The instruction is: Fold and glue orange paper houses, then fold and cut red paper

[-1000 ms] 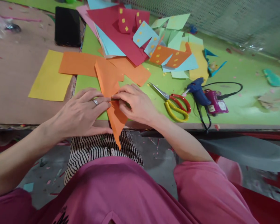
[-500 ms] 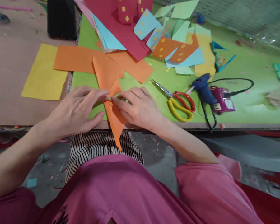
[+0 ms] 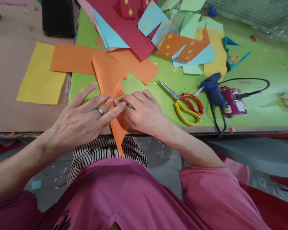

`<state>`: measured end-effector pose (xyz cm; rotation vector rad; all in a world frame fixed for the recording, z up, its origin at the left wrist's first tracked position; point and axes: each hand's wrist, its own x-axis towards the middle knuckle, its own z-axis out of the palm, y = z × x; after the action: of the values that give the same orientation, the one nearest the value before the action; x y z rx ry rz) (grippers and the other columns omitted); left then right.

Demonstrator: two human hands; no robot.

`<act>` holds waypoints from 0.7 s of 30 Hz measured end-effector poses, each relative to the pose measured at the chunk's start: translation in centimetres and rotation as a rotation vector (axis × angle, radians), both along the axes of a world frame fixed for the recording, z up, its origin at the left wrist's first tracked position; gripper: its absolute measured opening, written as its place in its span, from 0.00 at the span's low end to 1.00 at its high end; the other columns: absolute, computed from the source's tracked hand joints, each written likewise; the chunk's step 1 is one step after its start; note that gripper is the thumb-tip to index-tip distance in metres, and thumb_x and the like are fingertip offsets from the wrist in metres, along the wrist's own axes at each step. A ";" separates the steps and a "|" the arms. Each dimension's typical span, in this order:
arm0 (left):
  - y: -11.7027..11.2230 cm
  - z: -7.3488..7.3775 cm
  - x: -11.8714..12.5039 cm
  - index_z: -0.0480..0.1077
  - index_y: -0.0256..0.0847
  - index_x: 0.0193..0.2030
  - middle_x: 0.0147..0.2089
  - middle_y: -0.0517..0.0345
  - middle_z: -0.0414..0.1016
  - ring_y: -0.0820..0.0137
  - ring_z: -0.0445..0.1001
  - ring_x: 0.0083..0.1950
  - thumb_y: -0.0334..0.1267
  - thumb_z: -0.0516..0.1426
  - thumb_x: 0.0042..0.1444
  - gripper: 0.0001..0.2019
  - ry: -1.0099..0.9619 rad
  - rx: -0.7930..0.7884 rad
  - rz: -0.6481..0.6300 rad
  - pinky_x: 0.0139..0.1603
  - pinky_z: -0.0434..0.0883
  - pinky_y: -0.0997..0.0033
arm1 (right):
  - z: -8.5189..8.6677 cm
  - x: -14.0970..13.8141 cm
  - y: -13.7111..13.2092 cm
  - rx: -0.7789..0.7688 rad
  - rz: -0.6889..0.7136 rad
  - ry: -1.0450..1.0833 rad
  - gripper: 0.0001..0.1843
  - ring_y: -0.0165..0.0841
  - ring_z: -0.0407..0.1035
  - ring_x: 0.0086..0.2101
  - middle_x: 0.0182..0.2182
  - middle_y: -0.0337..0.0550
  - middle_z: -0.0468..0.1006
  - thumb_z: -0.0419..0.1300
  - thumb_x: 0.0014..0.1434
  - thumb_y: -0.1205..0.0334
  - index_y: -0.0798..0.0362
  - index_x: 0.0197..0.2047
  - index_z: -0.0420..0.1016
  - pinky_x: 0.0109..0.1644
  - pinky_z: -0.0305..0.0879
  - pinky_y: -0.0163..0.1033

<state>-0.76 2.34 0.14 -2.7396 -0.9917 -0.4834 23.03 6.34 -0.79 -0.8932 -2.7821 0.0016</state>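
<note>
A folded, cut piece of orange paper (image 3: 118, 126) lies across the table's front edge, its narrow tip hanging over. My left hand (image 3: 83, 116), with a ring on one finger, is spread over the paper's left side. Its fingertips touch the fold and reach toward my right fingers. My right hand (image 3: 144, 108) has its fingers bent together in a pinch on the paper's right edge; the exact grip is partly hidden. Further orange sheets (image 3: 73, 59) lie just beyond. To the right of my right hand rest scissors (image 3: 182, 102) with one red and one yellow handle.
A blue glue gun (image 3: 214, 89) and a purple plug block (image 3: 234, 102) with a black cord lie at right. Dotted paper cut-outs (image 3: 184, 48) and a red sheet (image 3: 134, 38) fill the back. Yellow paper (image 3: 42, 73) and a black phone (image 3: 58, 17) are at left.
My left hand has spread its fingers and stretched one across the orange paper to my right fingertips. My right hand stays about where it was. The view has shifted slightly.
</note>
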 end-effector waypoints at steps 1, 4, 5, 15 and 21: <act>0.0 0.0 -0.1 0.55 0.41 0.76 0.57 0.51 0.84 0.56 0.78 0.64 0.29 0.53 0.68 0.30 -0.001 -0.006 0.003 0.75 0.65 0.39 | 0.0 0.1 0.0 -0.001 -0.002 0.007 0.18 0.43 0.67 0.47 0.48 0.51 0.80 0.47 0.74 0.65 0.53 0.50 0.79 0.49 0.58 0.51; -0.2 -0.3 -0.3 0.58 0.37 0.74 0.50 0.53 0.86 0.59 0.78 0.64 0.28 0.50 0.69 0.27 -0.016 -0.050 0.053 0.78 0.59 0.38 | 0.3 0.8 0.0 0.022 -0.003 -0.008 0.18 0.43 0.68 0.47 0.50 0.51 0.81 0.49 0.75 0.62 0.54 0.58 0.76 0.50 0.59 0.50; -0.3 -0.4 -0.3 0.58 0.38 0.74 0.48 0.54 0.86 0.60 0.78 0.64 0.27 0.49 0.69 0.27 -0.030 -0.063 0.078 0.78 0.58 0.38 | 0.4 1.0 -0.1 0.042 0.004 -0.027 0.18 0.42 0.68 0.47 0.50 0.50 0.81 0.49 0.75 0.61 0.54 0.60 0.75 0.50 0.59 0.49; -0.8 -1.2 0.2 0.68 0.41 0.67 0.61 0.45 0.80 0.50 0.72 0.71 0.30 0.49 0.71 0.21 -0.065 -0.145 0.097 0.76 0.57 0.28 | -0.3 2.1 -0.3 0.178 0.002 -0.038 0.18 0.42 0.68 0.51 0.53 0.50 0.80 0.49 0.76 0.60 0.52 0.61 0.74 0.53 0.58 0.49; -1.1 -0.9 0.4 0.70 0.45 0.66 0.62 0.46 0.80 0.48 0.66 0.75 0.29 0.49 0.69 0.22 -0.113 -0.236 0.144 0.76 0.52 0.24 | -0.2 2.9 -0.6 0.163 -0.034 -0.061 0.18 0.42 0.69 0.50 0.53 0.47 0.82 0.50 0.75 0.61 0.50 0.62 0.74 0.53 0.58 0.49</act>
<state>-0.37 1.24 -0.80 -2.8411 -1.3433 -0.5332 25.88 5.73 -1.02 -0.9133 -2.7726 -0.2587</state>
